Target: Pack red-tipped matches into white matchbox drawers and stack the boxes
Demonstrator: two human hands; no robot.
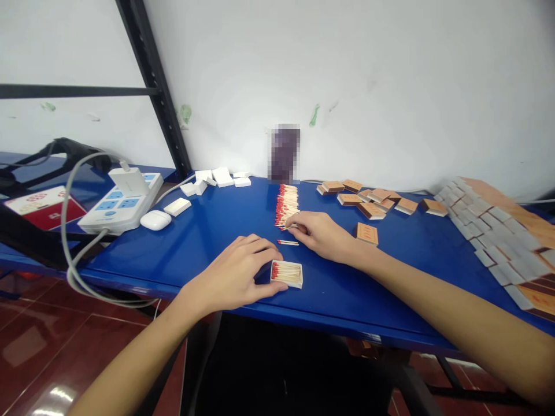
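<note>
A small white matchbox tray (300, 283) lies near the table's front edge, filled with red-tipped matches. My left hand (243, 271) holds its left end, thumb at the near corner and fingers at the far one. Beyond it, my right hand (323, 231) has thumb and forefinger pinched on matches at the near end of a long row of matches (287, 202). The fingers partly hide what they grip. A couple of loose matches (288, 242) lie between the row and the tray, heads to the left.
White empty trays (223, 177) lie at back left, near an earbud case (156, 220) and a power strip (117, 202). Brown matchbox sleeves (370, 210) are scattered at right, one sleeve (366, 233) nearer my right forearm. Stacked matchboxes (498, 231) cover the far right.
</note>
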